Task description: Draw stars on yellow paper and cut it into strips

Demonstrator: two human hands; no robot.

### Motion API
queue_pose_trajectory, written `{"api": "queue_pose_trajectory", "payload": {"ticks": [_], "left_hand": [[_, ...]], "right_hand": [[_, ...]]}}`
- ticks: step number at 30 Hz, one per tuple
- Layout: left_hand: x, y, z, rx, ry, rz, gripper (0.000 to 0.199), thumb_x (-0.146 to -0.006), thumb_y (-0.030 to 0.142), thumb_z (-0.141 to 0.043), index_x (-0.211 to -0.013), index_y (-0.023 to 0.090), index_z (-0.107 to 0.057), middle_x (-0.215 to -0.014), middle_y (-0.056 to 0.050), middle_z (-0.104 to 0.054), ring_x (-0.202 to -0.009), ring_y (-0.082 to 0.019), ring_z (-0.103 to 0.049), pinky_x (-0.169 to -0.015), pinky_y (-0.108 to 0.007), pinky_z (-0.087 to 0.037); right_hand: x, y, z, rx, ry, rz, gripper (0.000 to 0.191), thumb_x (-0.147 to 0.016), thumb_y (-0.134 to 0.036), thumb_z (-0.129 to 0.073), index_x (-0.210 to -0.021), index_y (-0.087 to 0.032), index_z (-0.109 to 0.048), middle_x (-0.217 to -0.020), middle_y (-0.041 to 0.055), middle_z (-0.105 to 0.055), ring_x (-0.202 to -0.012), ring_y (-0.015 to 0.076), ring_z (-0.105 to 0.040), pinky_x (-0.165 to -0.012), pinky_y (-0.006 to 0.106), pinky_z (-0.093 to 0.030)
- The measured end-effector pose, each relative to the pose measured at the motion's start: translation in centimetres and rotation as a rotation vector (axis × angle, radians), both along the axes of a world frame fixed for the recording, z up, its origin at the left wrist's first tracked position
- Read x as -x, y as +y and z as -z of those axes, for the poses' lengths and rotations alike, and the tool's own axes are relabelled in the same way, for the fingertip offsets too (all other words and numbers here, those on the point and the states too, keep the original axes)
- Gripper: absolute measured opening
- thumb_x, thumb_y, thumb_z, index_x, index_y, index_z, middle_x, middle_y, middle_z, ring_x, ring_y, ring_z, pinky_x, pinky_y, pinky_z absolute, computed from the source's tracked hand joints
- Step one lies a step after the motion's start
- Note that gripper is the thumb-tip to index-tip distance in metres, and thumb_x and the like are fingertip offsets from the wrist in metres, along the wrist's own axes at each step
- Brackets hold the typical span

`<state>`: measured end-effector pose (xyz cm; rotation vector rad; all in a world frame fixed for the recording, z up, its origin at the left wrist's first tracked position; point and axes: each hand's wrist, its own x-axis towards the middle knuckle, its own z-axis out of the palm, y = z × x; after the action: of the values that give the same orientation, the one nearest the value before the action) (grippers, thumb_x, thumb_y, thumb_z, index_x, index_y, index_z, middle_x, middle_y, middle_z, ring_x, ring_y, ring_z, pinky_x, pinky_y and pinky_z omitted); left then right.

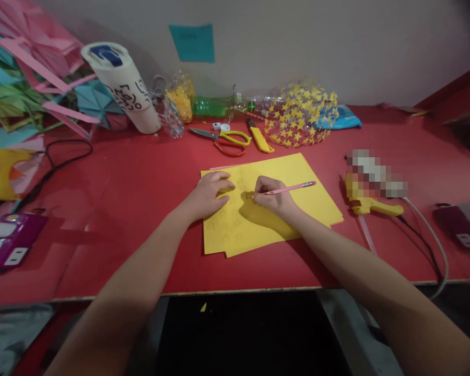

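Yellow paper sheets (270, 230) lie stacked on the red table, with faint pencil outlines in rows along the left part. My left hand (211, 195) rests on the upper left of the top sheet, fingers spread. In my right hand (273, 196) is a pink pencil (293, 188), gripped between thumb and fingers. Its tip points left and touches or nearly touches the paper; the eraser end sticks out to the right. Just behind the paper are scissors (227, 140) with yellow and red handles and a yellow utility knife (260, 138).
A white tumbler (121, 86) and folded paper shapes (43, 57) stand at the back left. Star-patterned clear wrap (301, 117) and a green bottle (211, 106) lie along the wall. Yellow glue guns (370, 204) (6, 169) with cords flank the work area. The table's front edge (235, 291) is close.
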<state>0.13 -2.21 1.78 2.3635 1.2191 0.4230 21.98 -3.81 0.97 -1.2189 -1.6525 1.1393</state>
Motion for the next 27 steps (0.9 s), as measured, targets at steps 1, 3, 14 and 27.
{"api": "queue_pose_trajectory", "payload": {"ticks": [1, 3, 14, 27], "left_hand": [[0.00, 0.00, 0.01, 0.002, 0.000, -0.002, 0.029, -0.085, 0.020, -0.057, -0.112, 0.018, -0.066, -0.139, -0.012, -0.051, -0.132, -0.028, -0.044, -0.112, -0.046, -0.034], [0.00, 0.00, 0.01, 0.003, 0.001, -0.005, 0.028, -0.085, 0.020, -0.057, -0.111, 0.019, -0.066, -0.139, -0.012, -0.051, -0.132, -0.028, -0.044, -0.112, -0.046, -0.034], [0.00, 0.02, 0.09, -0.012, 0.002, 0.000, 0.027, -0.086, 0.023, -0.057, -0.111, 0.019, -0.066, -0.138, -0.012, -0.052, -0.131, -0.028, -0.045, -0.111, -0.047, -0.035], [-0.02, 0.04, 0.08, -0.010, 0.005, -0.007, 0.027, -0.085, 0.024, -0.057, -0.110, 0.020, -0.067, -0.139, -0.010, -0.052, -0.131, -0.027, -0.046, -0.111, -0.046, -0.035]], "right_hand": [[-0.01, -0.01, -0.06, 0.004, 0.000, -0.003, 0.014, -0.061, -0.025, -0.056, -0.057, -0.022, -0.044, -0.051, -0.0050, -0.045, -0.049, 0.0090, -0.037, -0.046, 0.024, -0.026], [-0.02, -0.02, -0.19, 0.009, -0.001, -0.009, 0.013, -0.060, -0.025, -0.056, -0.057, -0.022, -0.044, -0.050, -0.0053, -0.044, -0.048, 0.0087, -0.036, -0.046, 0.024, -0.025], [-0.10, -0.18, -0.59, -0.009, -0.011, -0.033, 0.011, -0.060, -0.023, -0.055, -0.055, -0.021, -0.045, -0.051, -0.0047, -0.046, -0.048, 0.0091, -0.038, -0.046, 0.024, -0.027], [0.36, -0.33, 0.09, 0.006, -0.034, -0.009, 0.012, -0.064, -0.023, -0.056, -0.059, -0.022, -0.045, -0.051, -0.0056, -0.045, -0.048, 0.0088, -0.037, -0.047, 0.025, -0.027]]}}
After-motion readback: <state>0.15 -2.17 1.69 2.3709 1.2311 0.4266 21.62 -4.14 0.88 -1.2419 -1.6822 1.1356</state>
